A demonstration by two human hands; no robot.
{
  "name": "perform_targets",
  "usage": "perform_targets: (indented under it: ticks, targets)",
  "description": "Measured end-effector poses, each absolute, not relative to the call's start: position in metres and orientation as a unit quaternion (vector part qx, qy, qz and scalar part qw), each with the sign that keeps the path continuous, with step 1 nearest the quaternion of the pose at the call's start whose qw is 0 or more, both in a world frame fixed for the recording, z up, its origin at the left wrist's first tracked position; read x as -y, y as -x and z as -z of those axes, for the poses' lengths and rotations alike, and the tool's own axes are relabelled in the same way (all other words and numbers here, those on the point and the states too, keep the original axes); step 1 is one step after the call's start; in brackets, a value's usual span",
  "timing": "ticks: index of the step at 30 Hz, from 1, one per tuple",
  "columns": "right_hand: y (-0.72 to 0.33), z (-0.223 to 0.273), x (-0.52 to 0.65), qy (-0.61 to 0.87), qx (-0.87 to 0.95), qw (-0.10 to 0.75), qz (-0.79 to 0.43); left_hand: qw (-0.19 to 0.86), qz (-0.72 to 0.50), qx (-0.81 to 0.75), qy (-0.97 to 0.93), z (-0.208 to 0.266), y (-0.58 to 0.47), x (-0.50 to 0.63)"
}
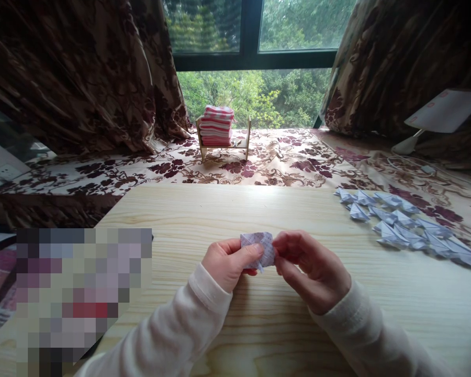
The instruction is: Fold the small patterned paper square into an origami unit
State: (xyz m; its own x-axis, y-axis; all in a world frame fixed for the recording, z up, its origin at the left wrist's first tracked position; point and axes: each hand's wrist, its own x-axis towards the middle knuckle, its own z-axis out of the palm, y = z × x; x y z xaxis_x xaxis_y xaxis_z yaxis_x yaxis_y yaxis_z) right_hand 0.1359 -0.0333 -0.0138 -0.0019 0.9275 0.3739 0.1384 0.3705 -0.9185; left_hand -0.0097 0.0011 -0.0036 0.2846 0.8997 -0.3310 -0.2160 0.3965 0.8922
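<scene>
A small folded piece of patterned paper (267, 255), pale with tiny dots, is held up over the wooden table (235, 209). My left hand (230, 259) pinches it, thumb flat across the front and fingers behind. At the paper's right edge, the thumb and fingertips of my right hand (314, 267) close in on the corner and seem to touch it. A small pointed flap sticks out below the paper. To the right lie several folded white paper pieces (394, 233) in loose rows.
A small wooden rack (248, 141) with a stack of pink and white cloths (216, 126) stands on the flowered cloth (282, 162) before the window. A white lamp (443, 111) is at the right. A pixelated patch covers something at the table's left.
</scene>
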Motion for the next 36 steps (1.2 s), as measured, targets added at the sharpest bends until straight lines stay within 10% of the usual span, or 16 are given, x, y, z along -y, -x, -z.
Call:
perform_targets:
  ticks: [10,23,36]
  targets:
    - [-0.140,0.019,0.031,0.421,0.639,0.536,-0.357,0.662,-0.394,-0.478,-0.422,-0.003,0.006,0.005]
    - [-0.155,0.006,0.024,0.373,0.814,0.446,-0.005,0.688,-0.395,-0.470,-0.386,-0.001,0.006,0.001]
    - [-0.148,0.010,0.027,0.444,0.755,0.474,-0.091,0.653,-0.393,-0.470,-0.446,-0.006,0.003,0.009]
